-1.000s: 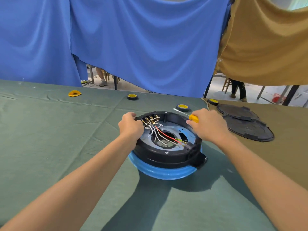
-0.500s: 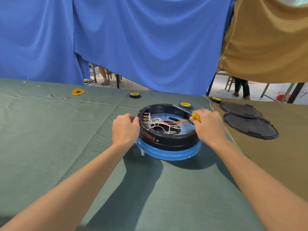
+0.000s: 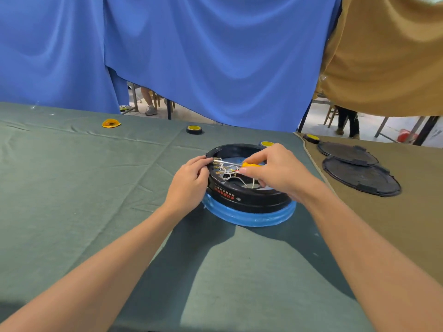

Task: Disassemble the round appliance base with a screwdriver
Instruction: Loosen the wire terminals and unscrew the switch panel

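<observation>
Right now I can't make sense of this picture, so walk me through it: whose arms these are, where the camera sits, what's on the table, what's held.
The camera sits on a person's head, looking down at their own bare arms. The left hand steadies the round appliance base, black on a blue ring, with loose wires inside. The right hand holds a yellow-handled screwdriver, its shaft pointing toward the terminals at the rim. On the green cloth lie tape rolls; two black round covers rest to the right.

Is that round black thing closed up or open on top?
Open: the round appliance base has no cover, so its white wires and metal plate show inside.
</observation>
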A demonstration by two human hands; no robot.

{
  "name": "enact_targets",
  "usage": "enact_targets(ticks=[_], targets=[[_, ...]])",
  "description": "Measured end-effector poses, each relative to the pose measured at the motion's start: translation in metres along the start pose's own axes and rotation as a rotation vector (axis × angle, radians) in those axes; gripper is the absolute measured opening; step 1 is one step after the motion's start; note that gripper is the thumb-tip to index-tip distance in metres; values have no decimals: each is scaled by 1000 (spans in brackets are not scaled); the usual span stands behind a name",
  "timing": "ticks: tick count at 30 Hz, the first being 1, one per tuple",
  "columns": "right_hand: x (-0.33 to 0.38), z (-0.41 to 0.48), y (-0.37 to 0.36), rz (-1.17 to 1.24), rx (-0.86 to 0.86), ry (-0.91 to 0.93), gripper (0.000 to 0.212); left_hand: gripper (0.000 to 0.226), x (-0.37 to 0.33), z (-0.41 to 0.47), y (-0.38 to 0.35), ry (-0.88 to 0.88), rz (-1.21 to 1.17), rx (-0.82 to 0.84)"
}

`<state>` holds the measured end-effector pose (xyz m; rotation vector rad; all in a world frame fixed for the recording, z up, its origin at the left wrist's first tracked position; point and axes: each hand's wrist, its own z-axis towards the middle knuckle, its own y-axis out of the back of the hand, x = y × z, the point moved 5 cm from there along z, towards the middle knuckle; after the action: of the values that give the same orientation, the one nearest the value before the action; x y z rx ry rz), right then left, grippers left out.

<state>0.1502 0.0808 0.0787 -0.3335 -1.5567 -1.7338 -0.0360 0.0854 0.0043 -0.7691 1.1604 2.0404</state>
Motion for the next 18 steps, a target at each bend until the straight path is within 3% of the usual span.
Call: enact_targets(ticks=[4, 8, 12, 15, 18], targets=[[-15, 8, 1, 507, -109, -95, 23, 36, 4, 1, 0, 2, -24, -19], [-23, 21, 4, 719, -221, -127, 20, 45, 4, 1, 1, -22, -39, -38], [-22, 36, -1, 905, -290, -171, 35, 46, 6, 2, 0, -22, -98, -85], [-20, 50, -8, 1100, -405, -208, 16, 45, 8, 4, -1, -28, -115, -111], [-14, 60, -21, 1369, -412, -273, 14, 44, 10, 5, -2, -38, -128, -124]])
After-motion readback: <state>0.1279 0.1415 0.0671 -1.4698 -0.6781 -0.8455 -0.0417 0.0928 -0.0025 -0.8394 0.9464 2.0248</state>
